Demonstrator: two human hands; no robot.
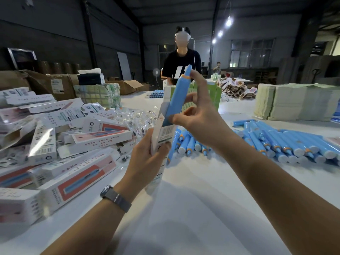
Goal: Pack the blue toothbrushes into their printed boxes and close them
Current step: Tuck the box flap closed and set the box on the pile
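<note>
My left hand (147, 159) grips an upright printed box (161, 133) near its middle, its top end open. A blue toothbrush (177, 94) with an orange ring stands partly inside that opening, tip up and tilted right. My right hand (200, 115) holds the toothbrush by its upper body, thumb and fingers around it. More blue toothbrushes (287, 140) lie in a row on the white table (193, 208) to the right.
A heap of printed boxes (60, 142) fills the left of the table, with clear plastic pieces (136, 118) behind it. Stacks of flat cartons (294, 102) stand at the right, green packs (211, 94) ahead. A person (182, 65) stands across the table.
</note>
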